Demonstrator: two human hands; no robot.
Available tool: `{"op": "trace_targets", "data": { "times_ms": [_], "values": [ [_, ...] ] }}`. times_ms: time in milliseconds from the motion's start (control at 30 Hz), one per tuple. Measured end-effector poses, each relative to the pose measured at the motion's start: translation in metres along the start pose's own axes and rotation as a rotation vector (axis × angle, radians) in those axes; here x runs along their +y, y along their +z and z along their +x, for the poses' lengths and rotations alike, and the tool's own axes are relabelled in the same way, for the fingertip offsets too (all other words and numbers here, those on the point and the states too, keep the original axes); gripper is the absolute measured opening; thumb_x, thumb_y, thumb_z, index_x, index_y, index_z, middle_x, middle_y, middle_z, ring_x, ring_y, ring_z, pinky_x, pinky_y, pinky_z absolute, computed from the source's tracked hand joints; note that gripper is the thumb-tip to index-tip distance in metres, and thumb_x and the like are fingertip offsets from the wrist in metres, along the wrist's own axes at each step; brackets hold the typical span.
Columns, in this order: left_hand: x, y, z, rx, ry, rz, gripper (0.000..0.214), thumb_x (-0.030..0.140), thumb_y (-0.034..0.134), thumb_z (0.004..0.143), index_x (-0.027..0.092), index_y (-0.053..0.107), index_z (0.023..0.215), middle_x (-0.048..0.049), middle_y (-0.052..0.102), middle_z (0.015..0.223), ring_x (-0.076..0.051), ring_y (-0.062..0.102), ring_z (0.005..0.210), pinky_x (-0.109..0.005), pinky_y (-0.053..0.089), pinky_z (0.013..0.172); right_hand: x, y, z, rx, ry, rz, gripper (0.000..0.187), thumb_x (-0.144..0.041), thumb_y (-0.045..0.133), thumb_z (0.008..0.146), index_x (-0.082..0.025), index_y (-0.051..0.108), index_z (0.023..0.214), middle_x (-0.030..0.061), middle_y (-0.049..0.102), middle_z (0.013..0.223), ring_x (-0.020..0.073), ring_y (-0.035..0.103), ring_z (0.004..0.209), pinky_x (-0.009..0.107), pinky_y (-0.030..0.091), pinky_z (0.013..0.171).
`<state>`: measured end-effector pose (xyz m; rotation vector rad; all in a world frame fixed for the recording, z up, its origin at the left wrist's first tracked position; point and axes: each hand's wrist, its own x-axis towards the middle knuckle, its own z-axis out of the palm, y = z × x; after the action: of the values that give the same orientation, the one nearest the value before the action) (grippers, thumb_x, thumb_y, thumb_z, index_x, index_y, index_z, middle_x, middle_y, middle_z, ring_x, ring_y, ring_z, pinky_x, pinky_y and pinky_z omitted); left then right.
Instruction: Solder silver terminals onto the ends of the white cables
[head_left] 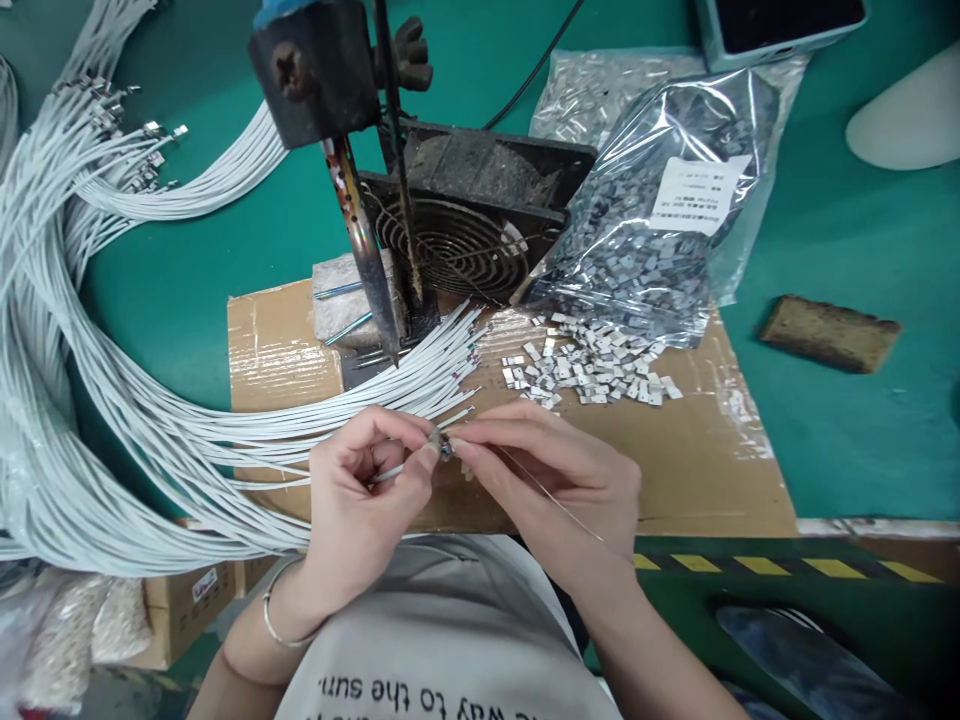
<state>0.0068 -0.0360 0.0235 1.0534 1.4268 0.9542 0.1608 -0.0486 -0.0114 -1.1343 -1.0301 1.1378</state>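
Observation:
My left hand [364, 505] is closed, pinching a white cable [388, 474] near its end. Opposite it, my right hand [559, 480] is closed too, with thumb and forefinger on a small metal connector [446, 447] at that cable's tip. A thin silvery wire [559, 503], which looks like solder, runs across my right hand toward the wrist. Fingertips partly cover the connector. Just beyond my hands lie the ends of many white cables [360, 397]. A soldering iron [367, 265] hangs tip down above them, held in a clamp. Small white-and-metal pieces [592, 365] are heaped at the right.
A black fan [457, 245] stands behind the iron, next to a grey block [337, 300]. Bags of small parts [660, 265] lie to its right. Cardboard [697, 470] covers the front of the green table. A brown sponge [829, 333] sits at right; thick cable bundles [45, 400] fill the left.

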Motion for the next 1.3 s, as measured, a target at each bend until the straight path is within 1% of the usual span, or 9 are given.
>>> {"op": "trace_targets", "data": {
  "times_ms": [100, 167, 300, 367, 433, 533, 700, 933, 1300],
  "values": [
    [0.0, 0.001, 0.0, 0.015, -0.003, 0.008, 0.014, 0.007, 0.076, 0.08, 0.019, 0.071, 0.073, -0.0004, 0.079, 0.084, -0.004, 0.039, 0.049, -0.019, 0.028, 0.044, 0.001, -0.003, -0.004, 0.006, -0.062, -0.107, 0.025, -0.008, 0.074, 0.096, -0.029, 0.087, 0.104, 0.0004, 0.079, 0.092, 0.0125, 0.072, 0.077, 0.023, 0.06, 0.067],
    [0.0, 0.002, 0.001, 0.033, 0.001, 0.016, 0.014, 0.007, 0.076, 0.079, 0.018, 0.071, 0.073, -0.0006, 0.079, 0.084, -0.004, 0.038, 0.049, -0.019, 0.028, 0.044, 0.002, -0.005, -0.008, 0.005, -0.088, -0.183, 0.027, -0.014, 0.063, 0.105, -0.028, 0.084, 0.115, 0.0022, 0.077, 0.098, 0.014, 0.071, 0.083, 0.027, 0.061, 0.074],
    [0.001, 0.004, 0.004, 0.072, 0.025, 0.013, 0.015, 0.006, 0.075, 0.078, 0.018, 0.069, 0.072, 0.0004, 0.078, 0.082, -0.003, 0.035, 0.048, -0.019, 0.026, 0.043, 0.005, -0.009, -0.014, 0.032, -0.04, -0.195, 0.035, -0.017, 0.051, 0.111, -0.028, 0.07, 0.138, 0.0017, 0.074, 0.101, 0.015, 0.07, 0.084, 0.03, 0.06, 0.078],
    [0.0, 0.004, 0.005, 0.087, 0.032, 0.007, 0.015, 0.006, 0.074, 0.078, 0.018, 0.069, 0.072, 0.0011, 0.078, 0.08, -0.003, 0.034, 0.048, -0.019, 0.026, 0.043, 0.005, -0.009, -0.014, 0.059, -0.027, -0.182, 0.027, -0.018, 0.054, 0.109, -0.027, 0.067, 0.131, 0.0011, 0.071, 0.099, 0.0154, 0.068, 0.082, 0.03, 0.057, 0.076],
    [-0.001, 0.003, 0.006, 0.102, 0.033, 0.007, 0.014, 0.007, 0.075, 0.078, 0.018, 0.069, 0.072, 0.0012, 0.078, 0.08, -0.004, 0.035, 0.049, -0.019, 0.026, 0.043, 0.003, -0.008, -0.012, 0.048, -0.044, -0.204, 0.012, -0.016, 0.056, 0.107, -0.025, 0.065, 0.106, 0.0004, 0.065, 0.091, 0.0155, 0.064, 0.082, 0.029, 0.053, 0.072],
    [-0.002, 0.003, 0.009, 0.133, 0.039, 0.01, 0.014, 0.007, 0.075, 0.078, 0.019, 0.07, 0.073, 0.0005, 0.079, 0.084, -0.004, 0.036, 0.049, -0.019, 0.027, 0.043, -0.001, -0.006, -0.007, -0.006, -0.089, -0.258, 0.02, -0.012, 0.058, 0.103, -0.023, 0.057, 0.087, 0.0009, 0.061, 0.089, 0.0155, 0.061, 0.085, 0.03, 0.051, 0.074],
    [-0.001, 0.001, 0.013, 0.17, 0.038, 0.012, 0.014, 0.01, 0.077, 0.08, 0.018, 0.068, 0.073, -0.0004, 0.077, 0.083, -0.005, 0.039, 0.051, -0.021, 0.027, 0.044, -0.004, 0.004, -0.004, -0.014, -0.095, -0.225, 0.021, -0.004, 0.067, 0.095, -0.024, 0.061, 0.093, 0.0068, 0.075, 0.118, 0.0227, 0.073, 0.114, 0.038, 0.058, 0.097],
    [0.001, 0.002, 0.016, 0.227, 0.051, 0.07, 0.014, 0.01, 0.078, 0.079, 0.018, 0.067, 0.073, -0.0021, 0.078, 0.084, -0.005, 0.037, 0.049, -0.021, 0.029, 0.043, -0.001, 0.013, -0.003, 0.017, -0.066, -0.196, 0.026, -0.001, 0.073, 0.09, -0.026, 0.068, 0.096, 0.0049, 0.082, 0.114, 0.0214, 0.081, 0.109, 0.031, 0.065, 0.086],
    [0.003, 0.005, 0.015, 0.254, 0.125, 0.124, 0.016, 0.007, 0.075, 0.081, 0.018, 0.066, 0.074, -0.0018, 0.078, 0.085, -0.005, 0.038, 0.05, -0.02, 0.032, 0.045, 0.001, 0.015, 0.005, 0.037, -0.1, -0.226, 0.026, 0.0, 0.074, 0.088, -0.025, 0.068, 0.091, 0.004, 0.084, 0.11, 0.022, 0.082, 0.107, 0.033, 0.064, 0.095]
  ]
}}
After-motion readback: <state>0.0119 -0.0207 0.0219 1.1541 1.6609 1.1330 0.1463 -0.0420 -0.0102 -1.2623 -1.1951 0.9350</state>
